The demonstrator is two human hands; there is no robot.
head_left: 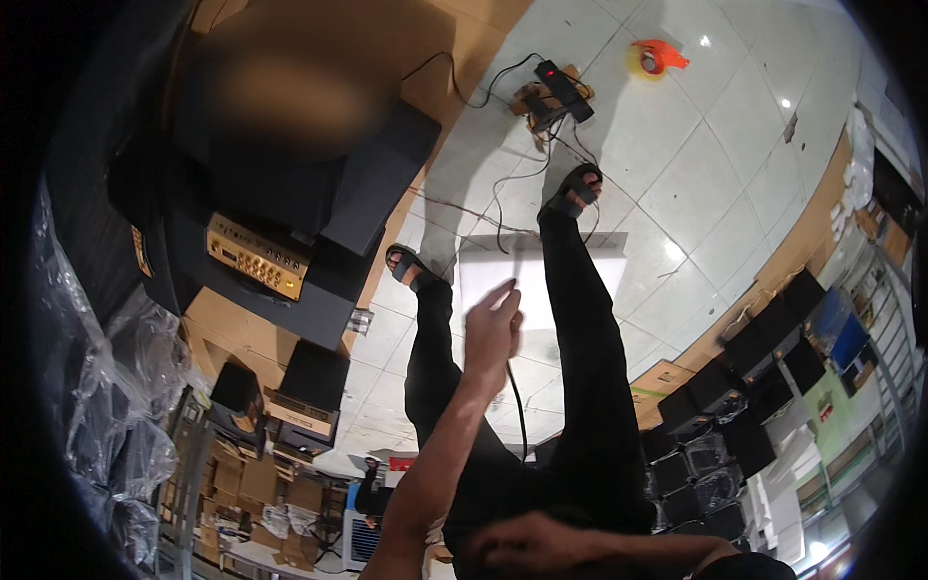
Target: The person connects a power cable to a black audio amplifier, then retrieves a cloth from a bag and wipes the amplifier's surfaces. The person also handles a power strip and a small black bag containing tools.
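Two bare hands are in view, both the wearer's own. The left hand (491, 333) is raised between two black-trousered legs (585, 338), its fingers curled nearly closed with thumb and forefinger close together, and it has hold of one thin black cable (515, 389), the part in question, which leaves the right edge of the fist and runs down toward the lap. The right hand (527, 543) lies low before the lap, blurred and in shadow, so I cannot tell how far its fingers are open or whether they hold anything. Behind the left hand, on the pale tiled floor (710, 208), is one flat white rectangular panel (480, 266), partly covered by the right leg. Two black open-toed sandals (580, 188) are worn, one per foot. Farther out on the floor lie one black power strip (565, 89) with one red light, resting on torn brown cardboard (535, 108), and one orange tape dispenser (662, 55). On the left is one large black cabinet (329, 290) bearing a gold control panel with rows of knobs (256, 256). Black boxes (749, 440) are stacked at the right, too many and overlapping to count exactly, and crumpled clear plastic wrap (97, 396) hangs at the far left.
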